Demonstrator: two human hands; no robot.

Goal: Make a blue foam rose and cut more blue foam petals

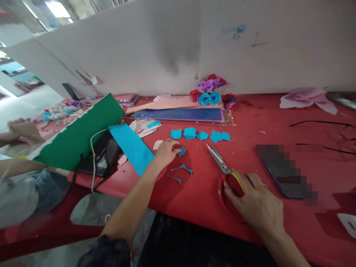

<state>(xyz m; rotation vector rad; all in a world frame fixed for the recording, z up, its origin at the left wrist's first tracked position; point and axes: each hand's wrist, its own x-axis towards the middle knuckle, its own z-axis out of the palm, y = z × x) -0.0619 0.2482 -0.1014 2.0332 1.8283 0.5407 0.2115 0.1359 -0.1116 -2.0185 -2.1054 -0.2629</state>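
Note:
My left hand (166, 152) pinches a small blue paper piece (182, 151) just above the red table. Below it lie thin curved blue paper offcuts (182, 169). My right hand (257, 198) grips a pair of scissors (222, 163) by its red and yellow handles, the blades slightly apart and pointing away from me. Beyond my hands runs a row of cut blue paper petals (190, 133) in small stacks. A long blue paper strip (132, 146) slants down to the left, passing partly behind my left forearm.
Paper flowers (208, 89) and a plastic-wrapped dark blue sheet (180, 114) lie toward the white wall (125, 48). A phone (286, 170) and eyeglasses (322, 122) sit at right. At left are a green sheet (83, 129), a black bag (102, 157) and another person's hand (25, 129).

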